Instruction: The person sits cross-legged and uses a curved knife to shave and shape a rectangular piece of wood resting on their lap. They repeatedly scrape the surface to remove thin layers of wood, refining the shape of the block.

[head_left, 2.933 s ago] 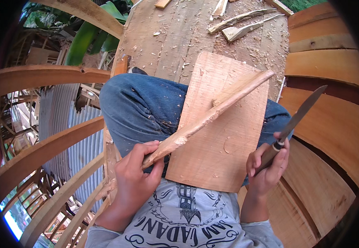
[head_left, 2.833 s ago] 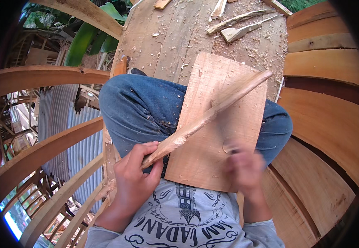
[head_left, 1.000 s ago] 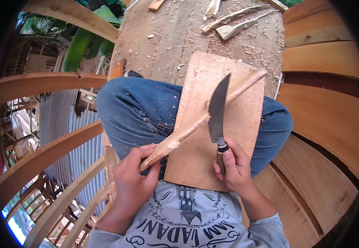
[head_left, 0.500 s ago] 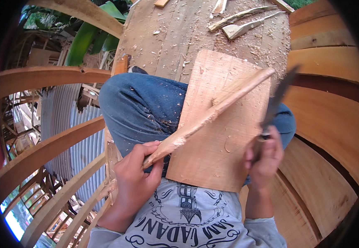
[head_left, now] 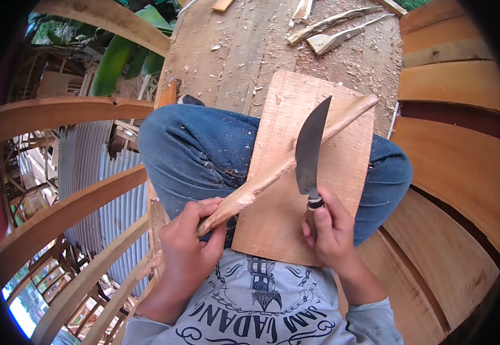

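My left hand (head_left: 191, 236) is closed round the near end of a long, roughly carved piece of wood (head_left: 261, 179). The piece slants away to the upper right across a flat wooden board (head_left: 281, 224), which lies over my lap. In my right hand (head_left: 333, 230) is a knife (head_left: 312, 149) with a broad, dark, curved blade and a wooden handle. Its blade points away from me and crosses in front of the carved wood near the middle. Whether the edge touches the wood, I cannot tell.
Wood shavings and several split wood pieces (head_left: 342, 35) lie on the plank floor (head_left: 233, 52) ahead. My bent legs in jeans (head_left: 195, 149) flank the board. Slatted wooden walls (head_left: 451, 155) stand at the right, with wooden rails (head_left: 71, 115) at the left.
The knife has swung left, from beyond the board's right side to the carved wood. My left hand and the wood have stayed almost in place.
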`<move>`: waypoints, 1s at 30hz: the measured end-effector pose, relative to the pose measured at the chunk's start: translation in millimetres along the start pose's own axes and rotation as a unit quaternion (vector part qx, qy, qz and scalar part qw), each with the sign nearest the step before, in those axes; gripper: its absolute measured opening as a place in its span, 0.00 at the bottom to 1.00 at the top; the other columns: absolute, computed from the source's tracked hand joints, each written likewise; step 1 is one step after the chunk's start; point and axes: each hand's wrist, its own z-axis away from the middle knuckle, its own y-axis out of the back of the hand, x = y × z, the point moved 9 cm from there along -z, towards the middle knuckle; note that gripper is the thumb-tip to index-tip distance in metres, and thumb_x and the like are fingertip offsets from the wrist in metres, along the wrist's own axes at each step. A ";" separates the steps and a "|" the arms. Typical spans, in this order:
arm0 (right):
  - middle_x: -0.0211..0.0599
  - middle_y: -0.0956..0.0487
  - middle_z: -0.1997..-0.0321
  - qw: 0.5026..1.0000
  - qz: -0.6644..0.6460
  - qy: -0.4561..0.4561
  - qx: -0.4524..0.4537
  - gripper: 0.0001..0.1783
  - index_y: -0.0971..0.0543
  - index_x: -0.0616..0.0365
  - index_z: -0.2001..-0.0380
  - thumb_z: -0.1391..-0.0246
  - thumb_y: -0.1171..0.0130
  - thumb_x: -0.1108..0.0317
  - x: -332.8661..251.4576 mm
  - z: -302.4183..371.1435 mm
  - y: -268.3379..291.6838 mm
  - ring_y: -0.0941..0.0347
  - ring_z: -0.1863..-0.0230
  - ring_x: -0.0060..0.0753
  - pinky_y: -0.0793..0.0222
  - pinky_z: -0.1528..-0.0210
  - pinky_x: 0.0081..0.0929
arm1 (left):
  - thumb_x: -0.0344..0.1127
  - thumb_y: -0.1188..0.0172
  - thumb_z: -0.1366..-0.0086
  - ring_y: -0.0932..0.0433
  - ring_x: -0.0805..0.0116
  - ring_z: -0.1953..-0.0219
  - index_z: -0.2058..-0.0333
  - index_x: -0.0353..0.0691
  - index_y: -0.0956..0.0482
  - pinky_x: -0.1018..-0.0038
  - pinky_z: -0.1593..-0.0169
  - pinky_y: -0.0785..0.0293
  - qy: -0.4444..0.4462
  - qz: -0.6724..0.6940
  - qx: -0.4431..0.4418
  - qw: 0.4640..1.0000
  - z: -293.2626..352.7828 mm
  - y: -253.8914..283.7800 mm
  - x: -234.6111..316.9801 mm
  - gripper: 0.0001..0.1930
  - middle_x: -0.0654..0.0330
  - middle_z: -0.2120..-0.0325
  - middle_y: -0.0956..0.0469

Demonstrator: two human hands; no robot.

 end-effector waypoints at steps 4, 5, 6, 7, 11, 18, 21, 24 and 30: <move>0.27 0.29 0.77 0.986 -0.134 0.014 0.094 0.17 0.29 0.63 0.45 0.36 0.53 0.69 0.8 1.3 17.5 0.34 0.81 0.16 0.38 0.80 0.17 | 0.20 0.35 0.45 0.17 0.65 0.65 0.69 0.33 0.26 0.76 0.62 0.25 0.012 0.004 0.012 1.000 1.2 2.0 -5.2 0.08 0.51 0.67 0.17; 0.27 0.28 0.78 0.973 -0.178 0.021 0.146 0.17 0.29 0.62 0.45 0.36 0.53 0.69 1.6 2.9 28.9 0.34 0.81 0.16 0.38 0.81 0.17 | 0.20 0.35 0.45 0.17 0.65 0.65 0.69 0.33 0.26 0.76 0.62 0.25 0.011 0.006 0.011 1.000 1.5 1.7 -5.1 0.08 0.51 0.67 0.17; 0.27 0.28 0.78 0.965 -0.222 0.014 0.140 0.17 0.29 0.62 0.45 0.35 0.53 0.69 3.0 1.5 29.6 0.34 0.81 0.16 0.38 0.81 0.17 | 0.21 0.35 0.45 0.17 0.65 0.65 0.69 0.33 0.26 0.76 0.62 0.25 0.010 0.008 0.010 1.000 2.0 0.5 -4.5 0.08 0.51 0.67 0.17; 0.27 0.28 0.78 0.954 -0.263 0.007 0.140 0.17 0.29 0.62 0.45 0.35 0.53 0.69 3.3 1.6 32.8 0.34 0.81 0.16 0.38 0.81 0.17 | 0.21 0.35 0.45 0.17 0.66 0.65 0.69 0.33 0.26 0.76 0.62 0.25 0.004 0.012 0.005 1.000 0.8 -1.1 -2.6 0.08 0.51 0.67 0.17; 0.27 0.28 0.79 0.993 -0.111 -0.030 -0.015 0.17 0.29 0.65 0.46 0.36 0.52 0.69 6.6 2.6 -12.4 0.35 0.82 0.15 0.40 0.79 0.16 | 0.21 0.35 0.45 0.17 0.65 0.64 0.69 0.33 0.26 0.76 0.61 0.24 0.010 0.005 0.001 1.000 -0.8 0.2 -4.2 0.08 0.51 0.67 0.17; 0.30 0.29 0.80 0.988 -0.133 0.020 0.077 0.18 0.29 0.65 0.48 0.34 0.51 0.63 11.6 6.7 3.2 0.36 0.85 0.17 0.42 0.83 0.16 | 0.20 0.35 0.45 0.17 0.65 0.65 0.69 0.33 0.26 0.76 0.61 0.24 0.006 0.009 0.003 1.000 0.3 0.5 -3.6 0.08 0.51 0.67 0.17; 0.32 0.29 0.82 0.943 -0.285 -0.005 0.173 0.19 0.28 0.65 0.51 0.34 0.52 0.59 9.7 5.3 25.0 0.38 0.87 0.16 0.44 0.86 0.16 | 0.20 0.35 0.45 0.17 0.65 0.65 0.69 0.33 0.26 0.76 0.61 0.24 0.011 0.009 0.005 1.000 -0.1 0.3 -7.3 0.08 0.51 0.68 0.17; 0.32 0.30 0.82 0.921 -0.311 0.012 0.233 0.20 0.27 0.63 0.53 0.34 0.53 0.56 4.9 3.6 34.4 0.39 0.88 0.17 0.45 0.87 0.15 | 0.20 0.35 0.45 0.17 0.65 0.65 0.69 0.33 0.26 0.76 0.62 0.25 0.009 0.002 0.008 1.000 -0.5 1.2 -5.9 0.08 0.51 0.68 0.17; 0.30 0.29 0.78 0.995 -0.077 0.029 0.048 0.21 0.31 0.68 0.45 0.34 0.52 0.64 13.1 9.7 -6.0 0.33 0.80 0.18 0.39 0.80 0.18 | 0.20 0.35 0.45 0.17 0.66 0.66 0.69 0.33 0.26 0.76 0.63 0.25 0.002 0.004 0.010 1.000 0.8 2.2 -4.8 0.08 0.52 0.68 0.17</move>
